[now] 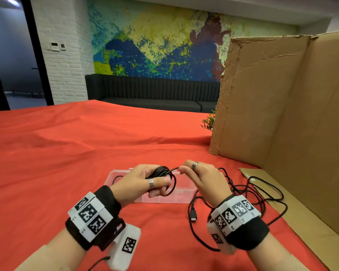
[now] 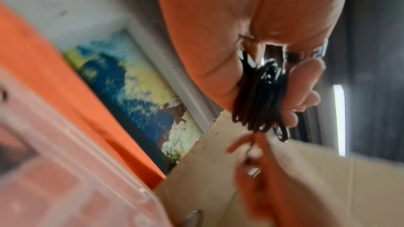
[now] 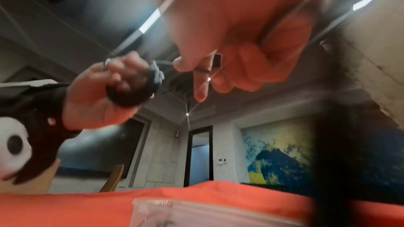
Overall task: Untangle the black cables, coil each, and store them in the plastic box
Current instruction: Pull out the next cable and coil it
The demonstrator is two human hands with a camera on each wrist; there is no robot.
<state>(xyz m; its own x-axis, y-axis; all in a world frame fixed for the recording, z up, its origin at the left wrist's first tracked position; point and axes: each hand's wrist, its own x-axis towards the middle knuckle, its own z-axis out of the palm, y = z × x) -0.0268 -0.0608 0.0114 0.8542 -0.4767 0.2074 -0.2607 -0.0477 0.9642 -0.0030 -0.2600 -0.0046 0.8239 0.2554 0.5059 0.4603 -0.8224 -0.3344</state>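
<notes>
My left hand (image 1: pixel 145 181) grips a tight coil of black cable (image 1: pixel 163 174) wound round its fingers, held above the clear plastic box (image 1: pixel 182 196). In the left wrist view the coil (image 2: pixel 260 99) sits between thumb and fingers. My right hand (image 1: pixel 200 178) pinches the free end of that cable (image 1: pixel 174 169) just right of the coil; in the right wrist view its thumb and forefinger (image 3: pixel 196 68) hold the plug end. A second black cable (image 1: pixel 243 192) lies loose and tangled on the red cloth to the right, its plug (image 1: pixel 193 215) near my right wrist.
A tall brown cardboard wall (image 1: pixel 282 104) stands at the right, with a cardboard flap (image 1: pixel 294 212) lying under part of the loose cable. The red cloth (image 1: pixel 67 153) covers the table. A small green plant (image 1: pixel 208 122) shows behind the cardboard.
</notes>
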